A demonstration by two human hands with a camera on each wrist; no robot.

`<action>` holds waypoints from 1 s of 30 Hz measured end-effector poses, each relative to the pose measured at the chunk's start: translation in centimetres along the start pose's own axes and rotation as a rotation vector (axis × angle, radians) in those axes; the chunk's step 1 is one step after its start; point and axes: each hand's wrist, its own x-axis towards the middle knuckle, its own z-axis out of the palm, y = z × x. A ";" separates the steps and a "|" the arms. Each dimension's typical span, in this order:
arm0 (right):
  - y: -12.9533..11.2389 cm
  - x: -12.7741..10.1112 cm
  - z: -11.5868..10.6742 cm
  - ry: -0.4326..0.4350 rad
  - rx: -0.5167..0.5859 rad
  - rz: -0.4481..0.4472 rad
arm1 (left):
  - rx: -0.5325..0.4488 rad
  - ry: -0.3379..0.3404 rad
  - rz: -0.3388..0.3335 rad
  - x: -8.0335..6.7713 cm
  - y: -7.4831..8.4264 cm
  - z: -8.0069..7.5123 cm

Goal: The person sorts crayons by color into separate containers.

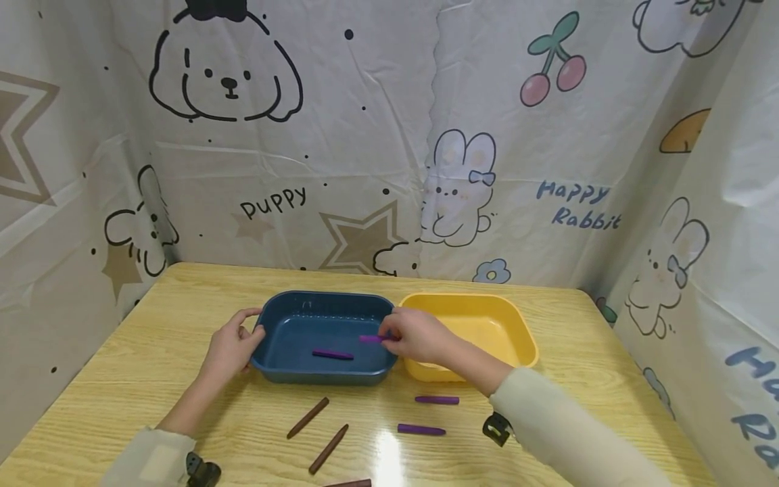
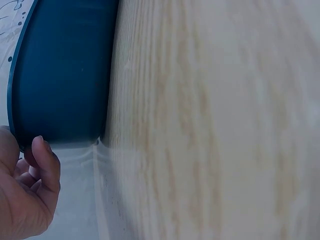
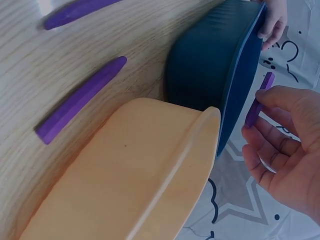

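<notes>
One purple crayon [image 1: 368, 339] pinched in right hand [image 1: 418, 335], above blue tray [image 1: 322, 377].

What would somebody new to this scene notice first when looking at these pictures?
Probably the blue tray and the yellow tray, side by side on the table, blue on the left in the head view. Next, perhaps, the right hand, pinching a purple crayon over the blue tray's right end. Behind the table, the printed backdrop with its large puppy face would likely draw the eye too.
</notes>
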 end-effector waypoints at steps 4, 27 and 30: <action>0.1 0.9 0.3 -0.008 0.008 0.007 | 0.000 -0.004 0.001 -0.1 -0.1 0.1; -0.9 6.2 4.2 -0.087 -0.065 0.096 | -0.010 -0.014 -0.004 -0.2 0.2 0.0; -1.0 6.7 4.7 -0.102 -0.054 0.129 | -0.014 -0.012 -0.006 -0.2 0.3 0.0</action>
